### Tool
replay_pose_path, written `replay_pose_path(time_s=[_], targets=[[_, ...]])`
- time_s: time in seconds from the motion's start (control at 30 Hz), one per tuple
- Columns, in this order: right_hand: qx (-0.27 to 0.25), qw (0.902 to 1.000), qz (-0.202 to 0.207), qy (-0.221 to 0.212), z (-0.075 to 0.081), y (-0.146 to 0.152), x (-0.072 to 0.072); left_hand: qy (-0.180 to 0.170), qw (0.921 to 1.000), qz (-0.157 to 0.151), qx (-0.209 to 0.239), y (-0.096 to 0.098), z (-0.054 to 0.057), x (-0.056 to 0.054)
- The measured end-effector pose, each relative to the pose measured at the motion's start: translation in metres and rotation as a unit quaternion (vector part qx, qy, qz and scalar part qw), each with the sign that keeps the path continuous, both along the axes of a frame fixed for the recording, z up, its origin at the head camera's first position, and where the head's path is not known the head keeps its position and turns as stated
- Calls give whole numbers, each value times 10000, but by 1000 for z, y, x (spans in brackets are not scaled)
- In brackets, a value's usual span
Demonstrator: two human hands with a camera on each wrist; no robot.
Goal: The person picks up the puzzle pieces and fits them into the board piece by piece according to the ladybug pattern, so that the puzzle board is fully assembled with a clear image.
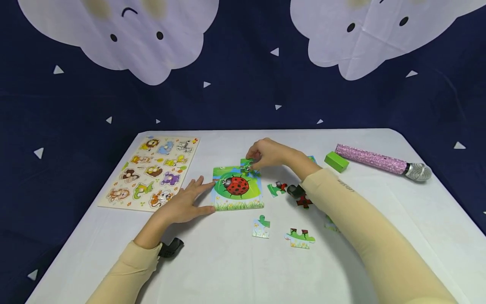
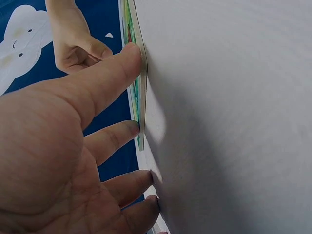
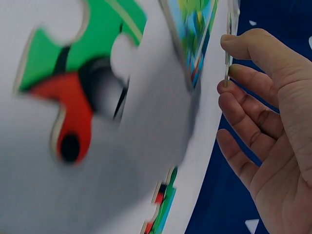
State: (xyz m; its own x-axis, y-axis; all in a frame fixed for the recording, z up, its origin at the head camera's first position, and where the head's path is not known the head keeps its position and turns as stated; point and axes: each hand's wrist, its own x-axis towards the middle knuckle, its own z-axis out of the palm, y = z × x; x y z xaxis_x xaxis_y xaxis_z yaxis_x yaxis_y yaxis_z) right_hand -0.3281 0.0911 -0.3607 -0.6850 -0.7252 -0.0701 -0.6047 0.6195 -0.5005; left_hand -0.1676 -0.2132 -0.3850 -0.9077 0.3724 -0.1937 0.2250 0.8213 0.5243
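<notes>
A square ladybug puzzle board (image 1: 243, 205) lies flat on the white table. My left hand (image 1: 184, 204) touches its left edge with thumb and index fingertip, fingers spread and fairly straight. Over the board's upper right corner, my right hand (image 1: 268, 153) pinches a green puzzle piece (image 1: 246, 163) between thumb and fingers; the right wrist view shows this piece (image 3: 228, 53) edge-on. Loose pieces lie right of the board: a green and red one (image 1: 275, 189), a dark red one (image 1: 304, 202), a corner piece (image 1: 261, 229) and a grassy edge piece (image 1: 300, 240). Another piece (image 1: 331, 224) is partly hidden by the right sleeve.
At the left lies a wooden animal peg puzzle (image 1: 130, 171). To the right are a green block (image 1: 336, 161) and a pink glittery microphone (image 1: 373, 159). A dark blue cloth (image 1: 243, 101) with clouds hangs behind the table.
</notes>
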Motion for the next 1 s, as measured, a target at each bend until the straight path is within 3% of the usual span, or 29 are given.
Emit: replay_pose_path(time_s=[0.37, 1.0], targets=[[146, 9987, 470, 125, -3, -25, 8, 64, 10000, -29, -11, -1, -3, -3], [491, 9975, 511, 6, -2, -54, 18, 22, 10000, -26, -25, -2, -2, -3]])
